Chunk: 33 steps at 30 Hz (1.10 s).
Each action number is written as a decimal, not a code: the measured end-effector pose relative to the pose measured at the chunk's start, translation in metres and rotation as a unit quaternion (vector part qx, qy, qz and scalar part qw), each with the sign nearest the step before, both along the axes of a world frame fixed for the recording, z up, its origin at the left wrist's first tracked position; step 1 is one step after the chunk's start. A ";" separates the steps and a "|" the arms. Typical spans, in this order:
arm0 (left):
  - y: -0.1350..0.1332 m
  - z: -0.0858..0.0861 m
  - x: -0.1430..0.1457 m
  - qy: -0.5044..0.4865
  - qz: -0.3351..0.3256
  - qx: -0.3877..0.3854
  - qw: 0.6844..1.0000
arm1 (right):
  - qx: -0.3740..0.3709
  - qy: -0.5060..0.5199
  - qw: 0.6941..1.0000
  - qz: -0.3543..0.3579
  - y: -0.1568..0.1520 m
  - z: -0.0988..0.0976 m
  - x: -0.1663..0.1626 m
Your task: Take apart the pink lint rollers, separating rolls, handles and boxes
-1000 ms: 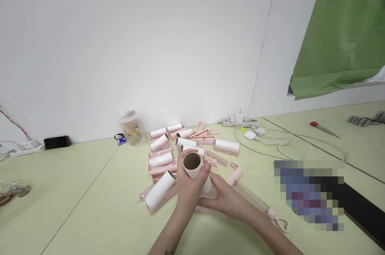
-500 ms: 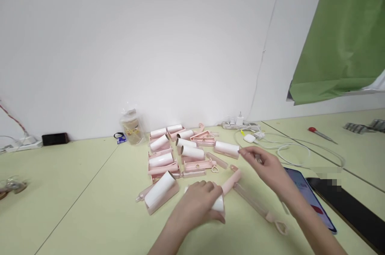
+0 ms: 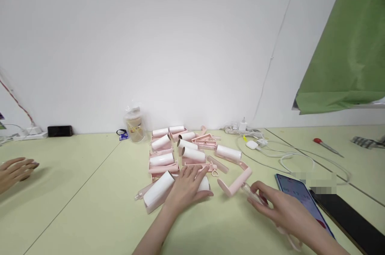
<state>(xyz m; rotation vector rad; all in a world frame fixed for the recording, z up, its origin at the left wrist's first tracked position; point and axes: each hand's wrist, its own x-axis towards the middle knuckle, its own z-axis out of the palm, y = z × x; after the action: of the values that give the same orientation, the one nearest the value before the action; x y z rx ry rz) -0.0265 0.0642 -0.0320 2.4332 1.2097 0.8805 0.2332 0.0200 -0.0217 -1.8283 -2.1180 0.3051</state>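
Observation:
My left hand [image 3: 186, 188] lies with fingers stretched over a white paper roll [image 3: 203, 185] on the pale green table [image 3: 75, 215]. My right hand [image 3: 278, 207] is closed round the clear pink handle of a lint roller frame [image 3: 236, 185], whose bent pink head points left toward the roll. Just left of my left hand another white roll [image 3: 158, 190] rests in a pink holder. Behind them lies a heap of several white rolls and pink holders [image 3: 180, 148].
A phone [image 3: 296, 197] with a lit screen and a black slab [image 3: 351, 219] lie at the right. White cables and a power strip [image 3: 240, 130] run along the wall. A plastic-wrapped cup [image 3: 134, 124] stands behind the heap. Another person's hand [image 3: 15, 171] rests at the far left.
My right hand dropped from above the heap onto the lint roller handle, and the frame's head swung. My left hand flattened on the roll. Another person's hand came into view at left.

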 end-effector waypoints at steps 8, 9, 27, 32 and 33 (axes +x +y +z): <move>-0.049 0.011 0.030 -0.377 -0.177 -0.555 0.720 | 0.038 0.069 0.966 0.248 -0.035 0.021 -0.032; -0.055 0.011 0.030 -0.384 -0.166 -0.573 0.704 | 0.059 0.116 0.962 0.238 -0.037 0.023 -0.034; -0.086 -0.016 0.005 -0.543 -0.031 -0.530 0.651 | 0.316 0.562 0.746 0.165 -0.038 0.018 -0.065; -0.083 -0.016 -0.003 -0.566 -0.013 -0.533 0.629 | 0.201 0.477 0.837 0.180 -0.017 -0.004 -0.067; -0.083 -0.016 -0.004 -0.566 0.001 -0.526 0.635 | 0.175 0.464 0.850 0.178 -0.015 -0.007 -0.067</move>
<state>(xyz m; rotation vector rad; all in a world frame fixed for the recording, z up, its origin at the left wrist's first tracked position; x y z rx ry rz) -0.0306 -0.0183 -0.0476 0.6240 0.7535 0.9775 0.1659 0.0051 -0.0291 -0.7838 -1.6113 0.6726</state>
